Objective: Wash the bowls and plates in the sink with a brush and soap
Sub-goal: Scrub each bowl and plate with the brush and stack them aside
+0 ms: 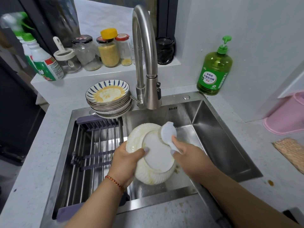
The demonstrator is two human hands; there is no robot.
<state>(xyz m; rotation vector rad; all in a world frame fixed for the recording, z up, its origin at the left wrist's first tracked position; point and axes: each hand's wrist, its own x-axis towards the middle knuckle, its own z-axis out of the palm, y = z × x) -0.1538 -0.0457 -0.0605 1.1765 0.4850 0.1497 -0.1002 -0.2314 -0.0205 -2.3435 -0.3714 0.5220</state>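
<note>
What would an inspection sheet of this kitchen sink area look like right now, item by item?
Surface: pale speckled counter around a steel sink; a brown drip near the right edge.
Job's things: white ribbed bowl held bottom-up over the sink; white brush against its base; stack of dirty plates behind the sink; green soap bottle at the back right.
Clutter: jars and spray bottles on the ledge; drying rack across the sink's left side.
Grippers: left hand grips the bowl; right hand holds the brush.
Cables: nothing seen.
Surroundings: faucet, no water visibly running; pink container at right.
</note>
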